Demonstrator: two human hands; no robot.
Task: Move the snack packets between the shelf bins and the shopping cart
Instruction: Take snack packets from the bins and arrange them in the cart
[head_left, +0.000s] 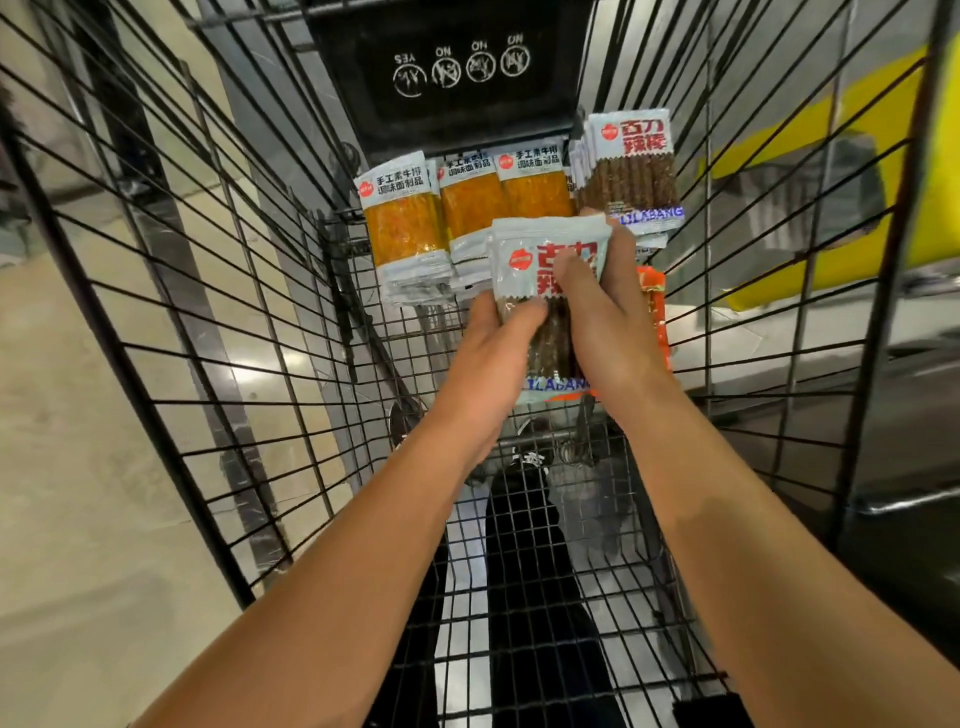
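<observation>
Both my hands reach into a black wire shopping cart (270, 332). My left hand (488, 353) and my right hand (602, 322) together grip a stack of brown spicy-stick packets (540, 249) above the cart floor. Behind it, a second stack of the same stick packets (634, 166) leans against the cart's far end. To its left stand stacks of orange snack packets (405, 218), side by side. An orange-red packet (655, 306) shows partly behind my right hand.
The cart's black child-seat flap (447, 67) with white pictograms closes the far end. A yellow fixture (883, 182) lies beyond the right cart wall. Pale floor tiles (78, 415) show on the left. Dark trousers and a shoe (524, 467) are visible through the cart floor.
</observation>
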